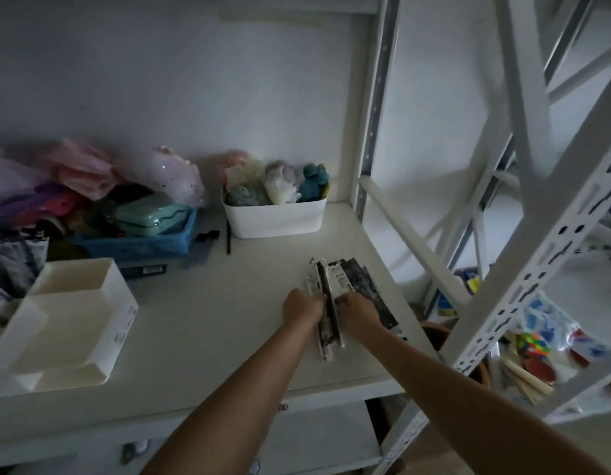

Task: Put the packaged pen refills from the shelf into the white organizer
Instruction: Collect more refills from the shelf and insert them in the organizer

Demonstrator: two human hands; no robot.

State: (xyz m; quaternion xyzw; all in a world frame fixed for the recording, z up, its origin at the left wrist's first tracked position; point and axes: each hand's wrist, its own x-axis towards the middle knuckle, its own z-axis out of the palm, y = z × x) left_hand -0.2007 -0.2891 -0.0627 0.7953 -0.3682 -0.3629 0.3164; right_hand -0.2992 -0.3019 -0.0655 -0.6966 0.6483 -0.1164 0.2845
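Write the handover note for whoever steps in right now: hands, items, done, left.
Left hand and right hand: both closed on the packaged pen refills, gathering them on the shelf, right of centre.
White organizer: at the shelf's left front, compartments look empty.
Done: refills bunched in grip, nothing moved over yet.
Left: carry the refills left and set them in the organizer.

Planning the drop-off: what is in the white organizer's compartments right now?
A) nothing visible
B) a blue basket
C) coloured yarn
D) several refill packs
A: the white organizer shows bare compartments, while both hands, left hand and right hand, are on the refill packs on the shelf.
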